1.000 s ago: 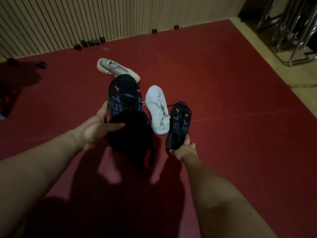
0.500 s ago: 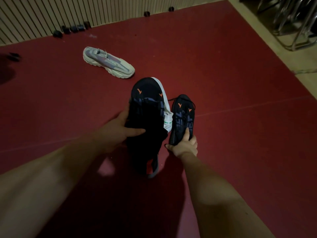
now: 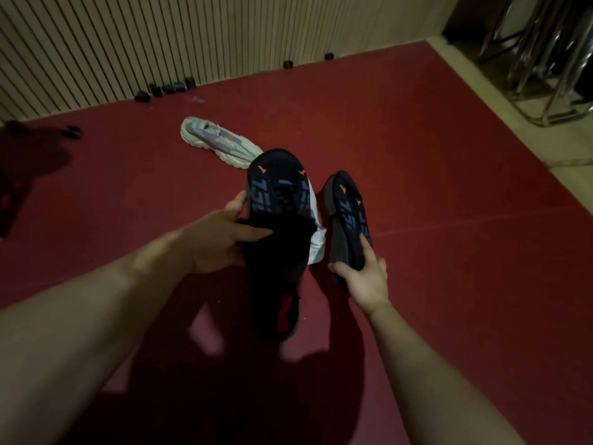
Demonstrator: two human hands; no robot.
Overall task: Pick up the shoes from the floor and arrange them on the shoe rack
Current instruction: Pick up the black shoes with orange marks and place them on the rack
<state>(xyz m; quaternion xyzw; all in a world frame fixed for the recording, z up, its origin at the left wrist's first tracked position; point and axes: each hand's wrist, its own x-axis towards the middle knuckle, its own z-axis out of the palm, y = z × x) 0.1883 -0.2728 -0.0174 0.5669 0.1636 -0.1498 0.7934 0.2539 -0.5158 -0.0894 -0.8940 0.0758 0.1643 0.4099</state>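
My left hand [image 3: 221, 239] grips a black sneaker with blue panels and orange marks [image 3: 279, 213], held above the red floor with its toe pointing away. My right hand [image 3: 365, 274] grips the heel of the matching black sneaker [image 3: 348, 220], also lifted. Between the two a white shoe [image 3: 316, 239] lies on the floor, mostly hidden behind the left sneaker. A pale grey and pink sneaker [image 3: 215, 141] lies on its side farther off. A metal rack frame [image 3: 539, 69] stands at the top right.
A red floor mat [image 3: 449, 252] covers most of the room, ending at a pale floor strip on the right. A slatted wall [image 3: 160, 43] runs along the back with several small dark objects [image 3: 167, 88] at its foot.
My right hand has lifted its black sneaker off the floor and shifted it right. The left sneaker has stayed raised, now covering most of the white shoe.
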